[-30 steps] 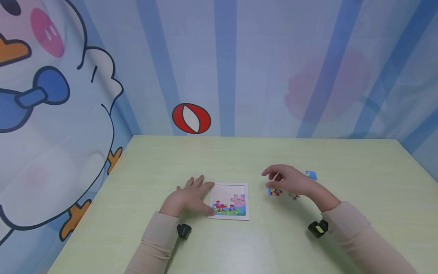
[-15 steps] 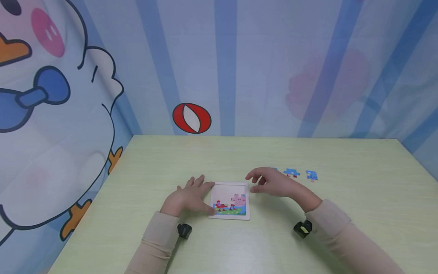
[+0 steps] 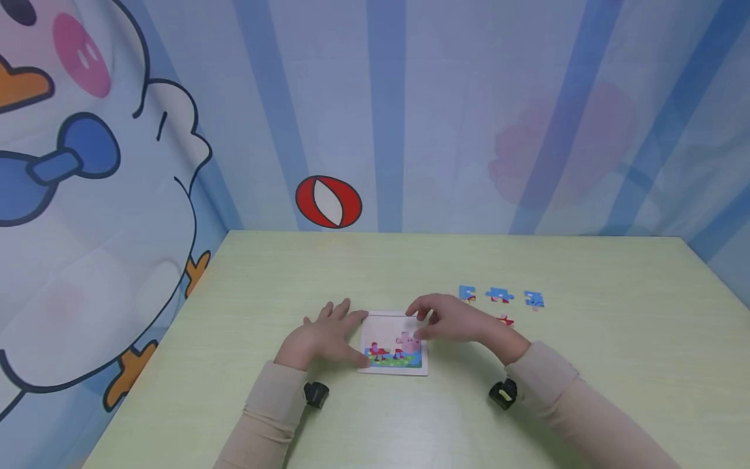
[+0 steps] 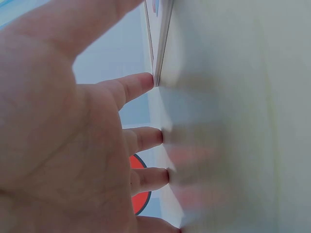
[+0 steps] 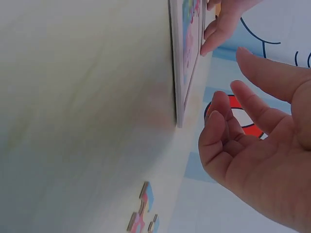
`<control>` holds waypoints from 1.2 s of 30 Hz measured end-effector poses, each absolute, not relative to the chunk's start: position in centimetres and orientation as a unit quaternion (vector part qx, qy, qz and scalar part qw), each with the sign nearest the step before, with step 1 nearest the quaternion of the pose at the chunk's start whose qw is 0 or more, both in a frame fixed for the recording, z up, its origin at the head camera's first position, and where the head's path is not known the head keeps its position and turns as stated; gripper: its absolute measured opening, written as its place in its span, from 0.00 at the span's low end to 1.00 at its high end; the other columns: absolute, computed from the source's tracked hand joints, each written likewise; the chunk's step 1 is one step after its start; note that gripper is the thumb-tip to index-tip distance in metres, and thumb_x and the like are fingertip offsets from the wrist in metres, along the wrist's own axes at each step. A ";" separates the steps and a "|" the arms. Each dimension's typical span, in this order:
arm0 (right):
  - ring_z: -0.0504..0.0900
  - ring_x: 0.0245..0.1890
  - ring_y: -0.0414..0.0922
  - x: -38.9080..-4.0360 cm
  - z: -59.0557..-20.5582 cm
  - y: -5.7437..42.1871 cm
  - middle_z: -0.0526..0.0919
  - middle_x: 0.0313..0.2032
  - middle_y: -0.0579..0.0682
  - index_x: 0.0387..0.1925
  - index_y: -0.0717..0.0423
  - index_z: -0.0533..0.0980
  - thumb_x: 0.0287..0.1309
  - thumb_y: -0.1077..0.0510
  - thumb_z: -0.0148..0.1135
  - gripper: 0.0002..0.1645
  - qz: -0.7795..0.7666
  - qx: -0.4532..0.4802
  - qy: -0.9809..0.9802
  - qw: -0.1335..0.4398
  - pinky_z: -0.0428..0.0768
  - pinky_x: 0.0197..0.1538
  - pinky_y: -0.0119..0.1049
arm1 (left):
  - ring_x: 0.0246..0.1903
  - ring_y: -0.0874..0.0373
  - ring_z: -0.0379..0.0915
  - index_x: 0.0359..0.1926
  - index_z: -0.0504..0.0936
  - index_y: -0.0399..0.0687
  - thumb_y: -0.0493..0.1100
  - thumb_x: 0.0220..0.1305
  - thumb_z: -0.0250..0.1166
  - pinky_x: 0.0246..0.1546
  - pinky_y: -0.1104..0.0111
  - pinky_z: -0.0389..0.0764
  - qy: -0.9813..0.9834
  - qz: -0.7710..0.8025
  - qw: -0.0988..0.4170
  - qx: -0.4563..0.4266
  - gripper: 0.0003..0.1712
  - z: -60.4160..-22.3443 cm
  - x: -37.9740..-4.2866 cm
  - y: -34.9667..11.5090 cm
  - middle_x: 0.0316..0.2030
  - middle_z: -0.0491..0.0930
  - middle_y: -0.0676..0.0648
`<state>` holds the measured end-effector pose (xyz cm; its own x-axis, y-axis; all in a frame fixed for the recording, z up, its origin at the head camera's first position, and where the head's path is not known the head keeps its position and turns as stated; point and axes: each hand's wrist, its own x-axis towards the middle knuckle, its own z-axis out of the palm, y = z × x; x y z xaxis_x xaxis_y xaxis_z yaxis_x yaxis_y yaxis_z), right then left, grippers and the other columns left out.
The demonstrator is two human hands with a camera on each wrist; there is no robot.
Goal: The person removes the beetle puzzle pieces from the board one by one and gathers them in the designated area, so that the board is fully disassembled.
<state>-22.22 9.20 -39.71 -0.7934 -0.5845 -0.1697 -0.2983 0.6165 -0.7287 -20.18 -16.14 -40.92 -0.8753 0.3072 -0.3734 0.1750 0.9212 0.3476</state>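
A small square jigsaw tray (image 3: 381,326) with a pale rim lies flat on the table. Assembled pieces (image 3: 398,357) cover its lower part, showing a pink pig, red shapes and green grass; the upper part is bare. My left hand (image 3: 323,339) is spread at the tray's left side, its thumb at the lower left corner and index finger at the upper left corner. Above the tray's upper right part hovers my right hand (image 3: 454,319), fingers bent. In the right wrist view its thumb (image 5: 269,73) and index finger are apart, with nothing seen between them.
Several loose puzzle pieces lie right of the tray: a row of blue ones, including a middle piece (image 3: 499,295) and a right piece (image 3: 534,299), and a red piece (image 3: 505,320) nearer. A printed cloth (image 3: 445,130) hangs behind the pale table (image 3: 293,273).
My right hand has moved left from over the loose pieces to above the tray, uncovering pieces on the right. The left hand and tray have stayed put.
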 end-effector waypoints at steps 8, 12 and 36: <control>0.74 0.40 0.46 -22.2 -40.4 8.5 0.76 0.41 0.50 0.50 0.55 0.76 0.55 0.59 0.69 0.20 -0.342 -0.238 0.883 0.214 0.76 0.42 0.37 | 0.73 0.35 0.34 0.73 0.60 0.57 0.61 0.51 0.70 0.62 0.29 0.43 0.957 0.150 0.215 0.126 0.50 -40.8 -20.2 -16.0 0.75 0.44 0.41; 0.72 0.40 0.46 -22.1 -40.6 8.2 0.76 0.40 0.50 0.48 0.55 0.77 0.53 0.59 0.70 0.20 -0.336 -0.221 0.889 0.218 0.76 0.43 0.38 | 0.73 0.35 0.34 0.73 0.60 0.57 0.61 0.51 0.70 0.62 0.29 0.43 0.957 0.149 0.216 0.125 0.50 -40.8 -20.2 -16.0 0.75 0.44 0.41; 0.71 0.37 0.45 -21.8 -41.3 7.2 0.74 0.36 0.48 0.43 0.53 0.79 0.52 0.62 0.71 0.16 -0.295 -0.217 0.905 0.216 0.74 0.43 0.37 | 0.73 0.35 0.35 0.72 0.60 0.56 0.60 0.51 0.71 0.62 0.29 0.44 0.957 0.150 0.217 0.124 0.50 -40.6 -20.0 -15.9 0.75 0.44 0.41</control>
